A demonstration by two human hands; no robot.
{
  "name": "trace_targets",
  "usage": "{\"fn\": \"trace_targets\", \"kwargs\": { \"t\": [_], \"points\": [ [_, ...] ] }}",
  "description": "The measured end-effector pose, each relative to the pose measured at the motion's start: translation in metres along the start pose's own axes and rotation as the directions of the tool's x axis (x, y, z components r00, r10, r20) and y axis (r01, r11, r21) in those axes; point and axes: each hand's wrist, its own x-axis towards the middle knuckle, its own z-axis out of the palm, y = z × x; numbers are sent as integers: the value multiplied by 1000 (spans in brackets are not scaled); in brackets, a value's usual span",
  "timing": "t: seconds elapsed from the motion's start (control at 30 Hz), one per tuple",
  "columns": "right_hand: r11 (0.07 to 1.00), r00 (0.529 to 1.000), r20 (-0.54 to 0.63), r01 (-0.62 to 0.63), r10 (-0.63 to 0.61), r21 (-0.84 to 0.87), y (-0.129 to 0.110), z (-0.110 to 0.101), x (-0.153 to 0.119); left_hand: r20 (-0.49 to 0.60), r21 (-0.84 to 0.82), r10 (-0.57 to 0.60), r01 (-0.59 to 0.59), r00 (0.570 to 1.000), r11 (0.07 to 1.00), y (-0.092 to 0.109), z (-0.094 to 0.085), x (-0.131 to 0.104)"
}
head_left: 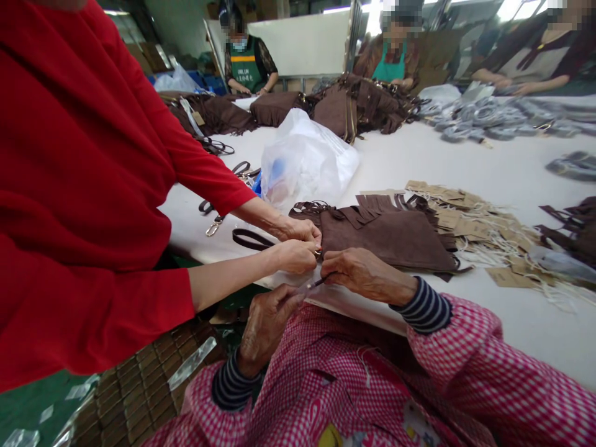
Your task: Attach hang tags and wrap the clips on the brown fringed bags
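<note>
My left hand point(267, 326) pinches one end of a thin dark strap point(317, 282), with what looks like a bit of clear plastic at its tip. On the strap's other end, my right hand point(365, 273) is closed, just in front of a brown fringed suede bag point(386, 239) lying on the table. A co-worker's two hands point(295, 248) in red sleeves work at the bag's left corner, touching a small gold metal ring. From those hands a dark wrist loop point(251, 239) sticks out leftward. Exactly how the strap joins the bag is hidden.
A white plastic bag point(310, 158) stands behind the suede bag. Cardboard tags with white strings point(470, 217) pile at right, grey coiled straps point(488, 115) farther back. Brown bags point(335, 108) heap along the far side, before several seated co-workers. The red-sleeved person point(84, 155) crowds my left.
</note>
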Motion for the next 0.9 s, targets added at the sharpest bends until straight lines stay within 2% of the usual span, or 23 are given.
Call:
{"fn": "trace_targets", "kwargs": {
  "t": [0.2, 0.3, 0.4, 0.5, 0.57, 0.67, 0.77, 0.9],
  "points": [
    [994, 998, 16, -51, 53, -93, -1, 6, 5, 127, 98, 51, -64, 991, 993, 24, 0, 15],
    [998, 1000, -18, -26, 25, -52, 3, 11, 5, 130, 65, 67, -76, 989, 995, 27, 6, 21],
    [999, 995, -94, 23, -18, 49, 6, 13, -2, 114, -71, -22, 30, 993, 997, 24, 13, 23],
    [994, 975, -221, 14, 11, 110, 11, 13, -17, 101, -236, -125, 146, 987, 961, 23, 18, 22],
    [998, 949, -311, -47, 58, 41, 16, 14, -27, 85, -265, -163, 179, 983, 947, 25, 21, 21],
    [966, 913, -402, -163, 71, -201, 22, 17, -37, 67, -264, -195, 206, 979, 942, 32, 25, 21],
    [895, 907, -420, -222, 44, -386, 25, 21, -37, 62, -304, -221, 229, 973, 925, 39, 30, 23],
    [872, 906, -424, -212, 6, -441, 28, 24, -34, 91, -405, -229, 246, 969, 881, 44, 37, 28]
  ]
}}
